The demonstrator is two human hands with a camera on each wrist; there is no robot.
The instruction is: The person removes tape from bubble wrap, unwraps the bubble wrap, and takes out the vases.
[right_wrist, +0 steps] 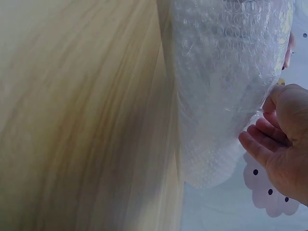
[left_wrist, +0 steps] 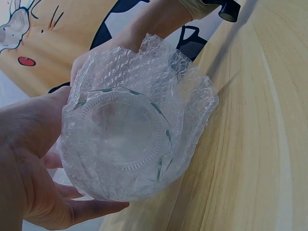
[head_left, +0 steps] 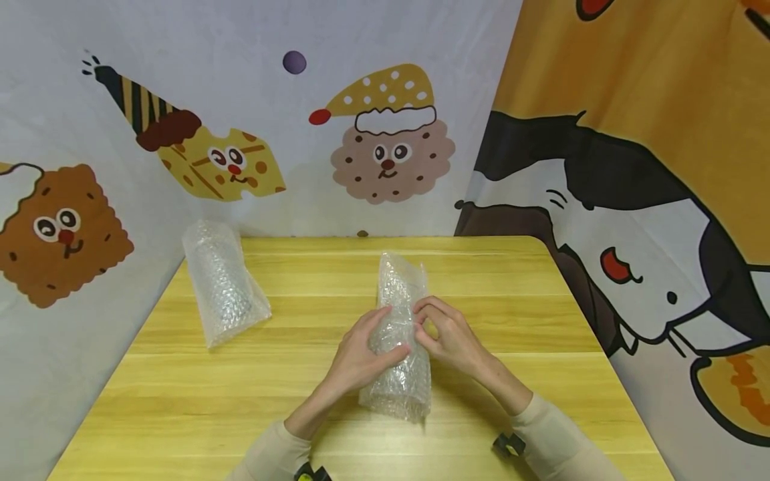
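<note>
A glass (left_wrist: 126, 132) with a ridged ring on its round base shows through the open end of a bubble-wrap roll (head_left: 398, 391) lying on the table. My left hand (head_left: 359, 354) holds the roll from its left side, thumb across the top and fingers round the far flank. On the opposite side my right hand (head_left: 454, 337) pinches the loose edge of the bubble wrap (right_wrist: 226, 96) between thumb and forefinger, the other fingers loosely curled. The wrap stretches beyond both hands toward the table's back, where its end looks flatter.
A second bubble-wrapped bundle (head_left: 222, 287) lies at the table's back left, its far end reaching the edge. The wooden table (head_left: 511, 287) ends at a cartoon-printed cloth (head_left: 313, 200) hanging behind it, with another on the right.
</note>
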